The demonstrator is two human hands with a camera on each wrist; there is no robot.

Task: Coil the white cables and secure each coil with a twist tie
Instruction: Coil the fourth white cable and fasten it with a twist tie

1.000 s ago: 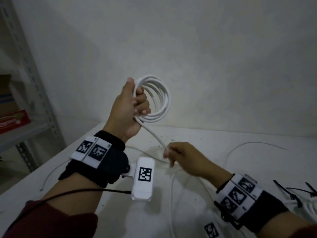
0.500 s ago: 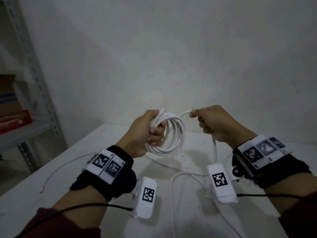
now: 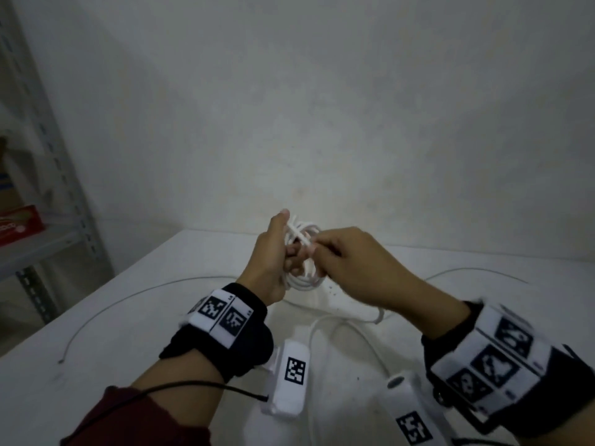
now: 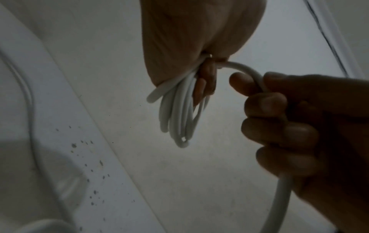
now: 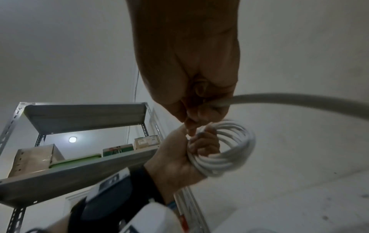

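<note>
Your left hand (image 3: 272,255): fingers curled round white cable coil (image 3: 302,280) | your right hand (image 3: 360,268): fingers pinching loose cable strand (image 4: 247,70) beside coil, above table (image 3: 128,317)

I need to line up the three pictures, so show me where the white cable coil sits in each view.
Head: the white cable coil is at centre, between both hands above the table.
Left wrist: coil hangs edge-on at centre, below the left hand.
Right wrist: coil is right of centre, low, loops facing the camera.
Shared landmark: the right hand holding the loose strand beside the coil.
</note>
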